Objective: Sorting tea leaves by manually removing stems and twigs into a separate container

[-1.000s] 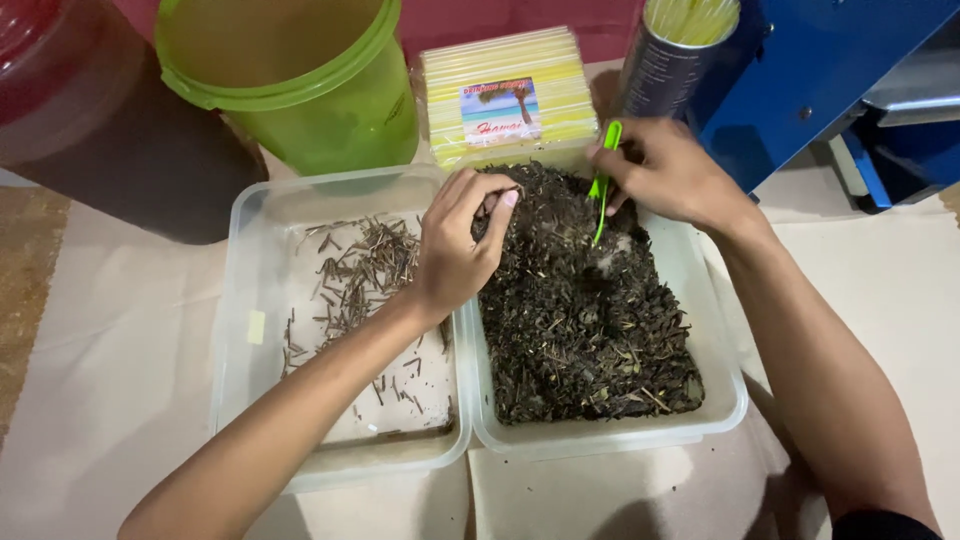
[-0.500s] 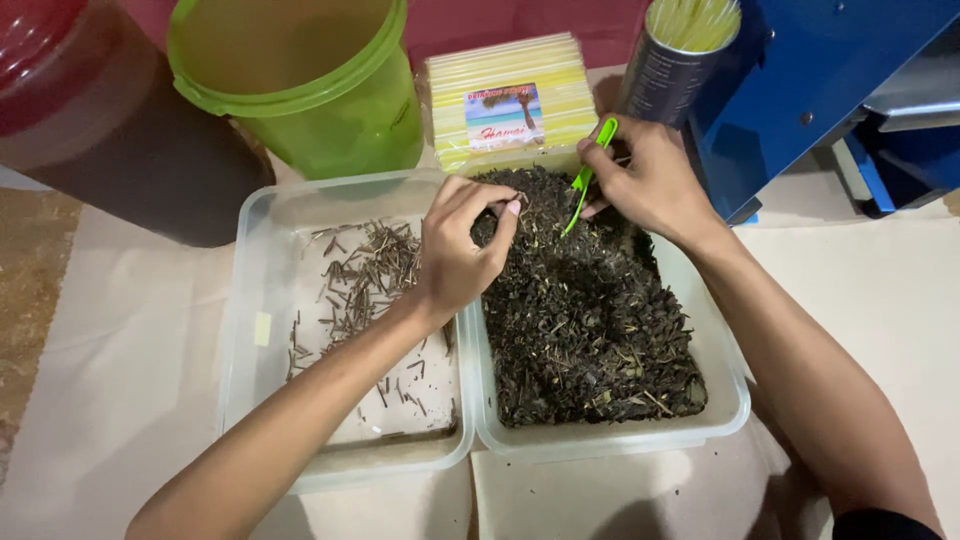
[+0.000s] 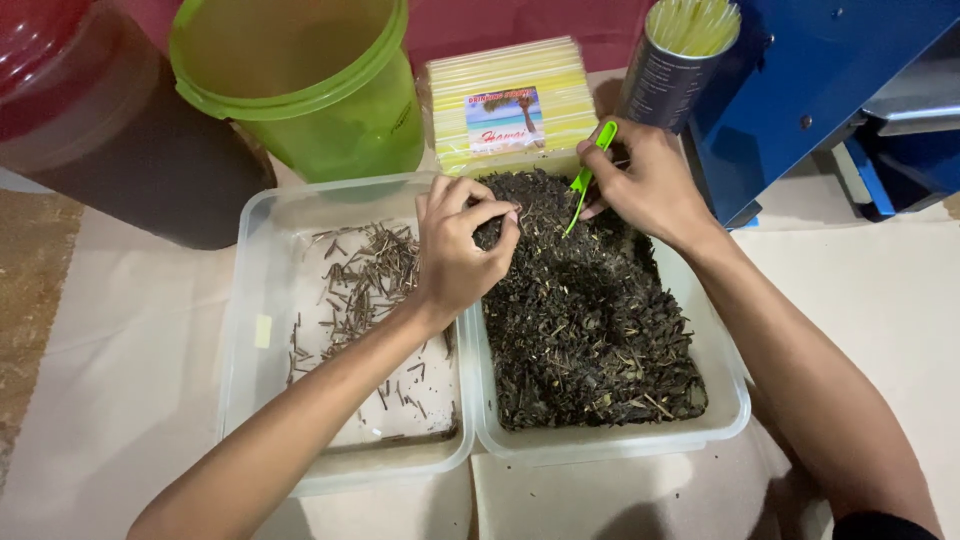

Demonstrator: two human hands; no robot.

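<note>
- two clear plastic tubs are seen side by side at the centre of the frame, on a pale paper-covered surface (image 3: 130,400).
- the right tub (image 3: 722,400) is filled with dark dried leaves (image 3: 585,320); the left tub (image 3: 250,300) is strewn with thin brown stems (image 3: 365,275) over its pale floor.
- the left hand (image 3: 458,255) is held over the shared edge of the two tubs, its fingers curled and pinched together at the upper left of the leaf pile; whether a stem is caught between the fingertips cannot be told.
- the right hand (image 3: 650,185) is placed at the upper edge of the right tub, closed around green tweezers (image 3: 588,178), whose narrow tips are pointed down and left into the leaves.
- a green plastic bucket (image 3: 310,90) is seen at the upper left of centre, with a dark red-brown container (image 3: 90,130) at the far upper left.
- a flat pack of yellow straws (image 3: 510,100) is laid just above the right tub, and a dark can (image 3: 670,70) of yellow straws is stood beside it, near the right hand.
- a blue machine (image 3: 810,90) is seen in the upper right corner.
</note>
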